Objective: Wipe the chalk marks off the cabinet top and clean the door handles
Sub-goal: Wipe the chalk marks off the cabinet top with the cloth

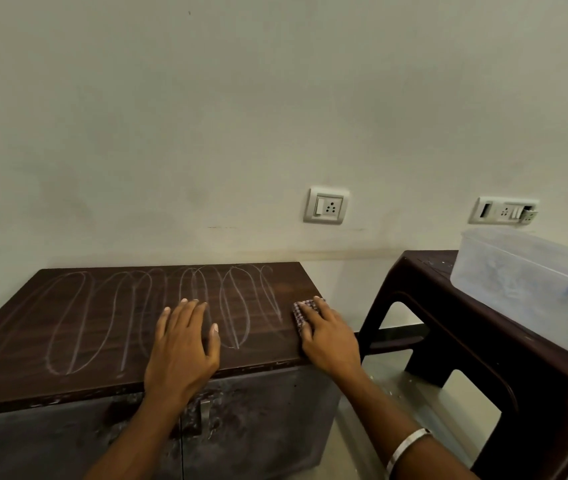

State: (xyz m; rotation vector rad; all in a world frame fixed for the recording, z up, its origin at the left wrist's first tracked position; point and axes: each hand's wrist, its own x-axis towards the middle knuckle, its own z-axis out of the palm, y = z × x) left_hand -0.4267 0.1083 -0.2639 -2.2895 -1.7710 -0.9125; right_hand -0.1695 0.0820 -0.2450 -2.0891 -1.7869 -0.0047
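Right hand point(327, 336) presses flat on the cloth point(301, 315) at the cabinet top's point(68, 341) right edge; left hand point(185, 344) braces flat, fingers straight. Sweep leftward across chalk marks point(158, 306), overlapping passes. Door handle point(205, 412) looks untouched.

The cabinet top point(68, 317) under my palms looks like dark matt wood grain, dusted with chalk marks point(109, 317). My checked cloth point(301, 315) is woven; the tub point(524, 289) is cloudy plastic.
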